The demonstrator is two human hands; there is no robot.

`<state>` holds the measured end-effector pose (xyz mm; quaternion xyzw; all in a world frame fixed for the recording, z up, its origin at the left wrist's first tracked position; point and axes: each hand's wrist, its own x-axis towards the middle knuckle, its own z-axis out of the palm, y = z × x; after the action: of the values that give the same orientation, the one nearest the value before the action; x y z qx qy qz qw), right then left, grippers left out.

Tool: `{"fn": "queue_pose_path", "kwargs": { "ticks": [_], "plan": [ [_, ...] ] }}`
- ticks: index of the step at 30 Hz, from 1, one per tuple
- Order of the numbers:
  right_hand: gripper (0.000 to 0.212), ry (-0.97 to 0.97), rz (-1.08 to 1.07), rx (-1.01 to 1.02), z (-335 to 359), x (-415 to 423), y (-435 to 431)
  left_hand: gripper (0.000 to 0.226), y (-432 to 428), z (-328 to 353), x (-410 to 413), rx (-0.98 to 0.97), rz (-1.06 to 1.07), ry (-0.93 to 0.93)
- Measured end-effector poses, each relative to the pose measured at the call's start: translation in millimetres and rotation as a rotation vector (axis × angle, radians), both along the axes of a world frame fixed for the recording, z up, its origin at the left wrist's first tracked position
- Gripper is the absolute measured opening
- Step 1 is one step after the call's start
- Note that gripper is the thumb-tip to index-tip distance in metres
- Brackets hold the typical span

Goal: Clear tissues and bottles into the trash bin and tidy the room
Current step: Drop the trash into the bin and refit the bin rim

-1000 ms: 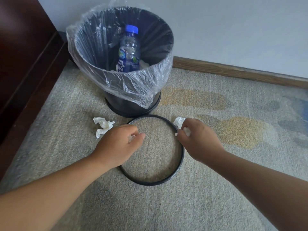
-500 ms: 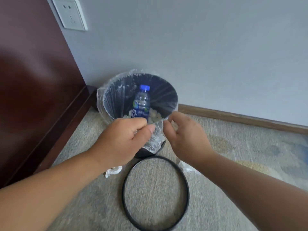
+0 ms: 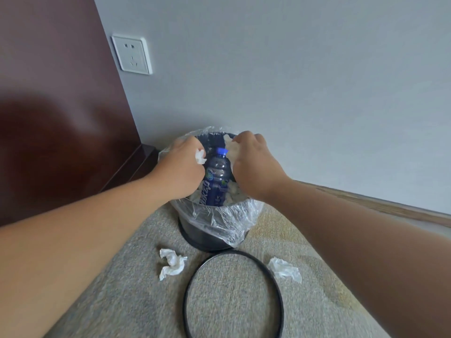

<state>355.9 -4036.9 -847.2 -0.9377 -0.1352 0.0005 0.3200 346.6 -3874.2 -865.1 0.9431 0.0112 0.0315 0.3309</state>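
Trash bin (image 3: 207, 240): lined, bottle (image 3: 217, 176) upright inside. Your left hand (image 3: 181, 164), right hand (image 3: 251, 164): fingers curled, each pinching a tissue wad (image 3: 200, 156) straight above the bin's mouth. Left floor tissue (image 3: 172, 263): lies nearer your left hand.

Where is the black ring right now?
Head view, bottom centre: black ring on the carpet before the trash bin, between the left tissue and the right tissue.

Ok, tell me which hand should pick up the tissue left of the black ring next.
Probably the left hand: that tissue lies on its side of the ring, once it drops its wad into the bin.
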Motion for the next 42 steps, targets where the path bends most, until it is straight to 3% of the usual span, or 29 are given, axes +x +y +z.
{"fn": "queue_pose_path", "kwargs": {
  "ticks": [5,9,18,30,42],
  "plan": [
    [0.046,-0.022,0.008,-0.058,-5.3,15.5,10.4,0.042,1.5,-8.7,9.2,0.018,-0.013,0.026],
    [0.065,0.012,0.022,-0.143,-14.6,15.7,6.9,0.049,7.7,-10.6,5.6,0.054,-0.065,-0.064],
    [0.055,-0.097,-0.034,-0.072,-39.1,-21.6,-36.5,0.023,32.8,-15.8,-40.5,-0.113,0.048,-0.301],
    [0.05,-0.077,0.022,-0.087,-68.3,-93.0,-62.6,0.024,34.8,-58.5,-120.8,-0.163,0.1,-0.149],
    [0.052,0.03,0.02,-0.077,-91.2,-128.6,-72.8,0.022,26.0,-90.4,-147.1,-0.188,0.085,-0.042]
  ]
}}
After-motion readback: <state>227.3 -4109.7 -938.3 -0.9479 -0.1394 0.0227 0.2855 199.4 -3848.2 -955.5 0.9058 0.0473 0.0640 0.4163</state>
